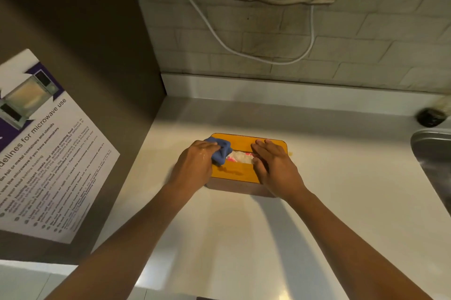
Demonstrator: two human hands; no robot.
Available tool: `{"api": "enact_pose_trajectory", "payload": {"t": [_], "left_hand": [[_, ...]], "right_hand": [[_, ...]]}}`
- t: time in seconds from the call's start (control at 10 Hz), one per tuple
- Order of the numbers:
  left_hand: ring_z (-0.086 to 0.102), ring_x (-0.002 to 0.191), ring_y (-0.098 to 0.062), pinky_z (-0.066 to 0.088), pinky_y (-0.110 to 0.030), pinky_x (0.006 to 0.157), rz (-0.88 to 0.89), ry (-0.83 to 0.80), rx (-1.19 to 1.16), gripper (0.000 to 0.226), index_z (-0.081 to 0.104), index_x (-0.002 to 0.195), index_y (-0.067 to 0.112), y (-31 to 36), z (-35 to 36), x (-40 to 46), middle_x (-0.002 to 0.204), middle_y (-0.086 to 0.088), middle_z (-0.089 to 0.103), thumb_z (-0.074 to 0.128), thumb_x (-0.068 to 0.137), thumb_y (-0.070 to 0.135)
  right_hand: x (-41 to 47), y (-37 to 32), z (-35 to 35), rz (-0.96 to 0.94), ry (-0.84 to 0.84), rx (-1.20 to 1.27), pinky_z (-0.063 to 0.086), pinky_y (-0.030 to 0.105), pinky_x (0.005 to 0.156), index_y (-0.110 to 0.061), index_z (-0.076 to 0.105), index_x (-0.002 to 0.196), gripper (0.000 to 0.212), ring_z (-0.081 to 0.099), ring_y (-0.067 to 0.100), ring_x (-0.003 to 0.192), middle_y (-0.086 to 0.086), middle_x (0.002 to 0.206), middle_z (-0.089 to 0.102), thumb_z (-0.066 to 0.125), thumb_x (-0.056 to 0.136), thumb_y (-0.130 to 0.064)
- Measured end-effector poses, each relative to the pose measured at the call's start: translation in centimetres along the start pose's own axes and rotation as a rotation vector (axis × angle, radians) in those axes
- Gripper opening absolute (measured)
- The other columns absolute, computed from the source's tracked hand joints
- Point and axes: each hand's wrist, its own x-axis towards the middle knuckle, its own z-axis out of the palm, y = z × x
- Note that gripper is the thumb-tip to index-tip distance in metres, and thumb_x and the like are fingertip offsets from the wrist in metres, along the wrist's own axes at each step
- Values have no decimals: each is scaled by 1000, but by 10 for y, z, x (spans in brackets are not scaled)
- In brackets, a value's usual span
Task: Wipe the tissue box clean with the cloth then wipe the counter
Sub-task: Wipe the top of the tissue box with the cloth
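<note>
A tissue box (240,170) with an orange wooden lid sits on the white counter (341,202). White tissue shows through the slot in its lid. My left hand (195,163) presses a bunched blue cloth (220,150) onto the lid's left end. My right hand (273,165) lies flat over the lid's right end, fingers spread, steadying the box.
A steel sink (432,153) edge is at the right, with a dark round object (430,116) behind it. A brown side panel on the left carries a microwave guidelines poster (44,153). White cables (244,38) hang on the tiled wall behind.
</note>
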Motion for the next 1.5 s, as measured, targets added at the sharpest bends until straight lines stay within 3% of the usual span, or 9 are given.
{"api": "enact_pose_trajectory", "payload": {"t": [0.1,0.2,0.5,0.6,0.8,1.0,1.2,1.4,1.5], "left_hand": [[51,62,-7,39,-27,70,240,-53,-170,14,72,68,10,16,-8,-13,79,5,66,59,62,8],[71,99,-22,37,-23,90,46,88,-19,44,73,109,0,20,20,-48,112,-7,74,49,72,5],[75,93,-13,48,-25,88,93,-29,191,64,80,98,14,73,67,-50,102,0,78,95,38,28],[67,111,-10,49,-21,93,67,83,62,61,72,118,17,78,62,-57,121,5,72,87,59,14],[76,84,-26,59,-29,69,-151,150,101,61,77,101,0,19,39,-63,96,-12,78,93,42,-6],[47,137,-18,27,-23,110,-125,152,100,50,47,143,6,65,59,-56,149,-8,49,56,95,12],[75,84,-17,57,-27,82,27,66,12,44,78,91,13,132,83,-41,90,-3,78,91,49,16],[70,100,-8,52,-18,87,-124,98,-68,47,77,102,15,104,72,-21,105,2,77,90,59,30],[56,128,-22,44,-32,105,-151,134,-79,53,61,132,8,80,50,-61,137,-7,62,65,80,-1]], "right_hand": [[2,6,-2,-36,-30,4,34,42,114,-13,54,141,40,39,31,142,8,149,50,54,101,-21],[3,12,-4,-67,-83,-6,35,46,115,-10,52,142,42,38,35,142,11,149,49,53,101,-13],[5,17,-4,-93,-158,29,34,52,116,-4,49,142,57,39,40,140,19,148,47,70,89,-12],[7,16,-12,-86,-172,71,25,38,118,-7,50,143,46,36,33,144,14,151,46,54,99,-20],[10,10,-30,11,-215,183,23,34,120,-19,49,145,40,29,18,148,-2,155,43,37,107,-21],[13,5,-38,64,-260,242,16,21,115,-20,48,146,40,25,13,148,-5,156,40,36,108,-25],[13,7,-37,84,-275,291,18,28,121,-22,50,145,40,27,12,148,-5,155,42,36,108,-26],[14,11,-39,87,-252,287,20,25,118,-26,53,143,39,32,10,145,-10,151,46,36,108,-29],[13,10,-40,98,-264,292,20,29,119,-27,50,145,40,30,10,146,-11,153,43,36,107,-31]]}}
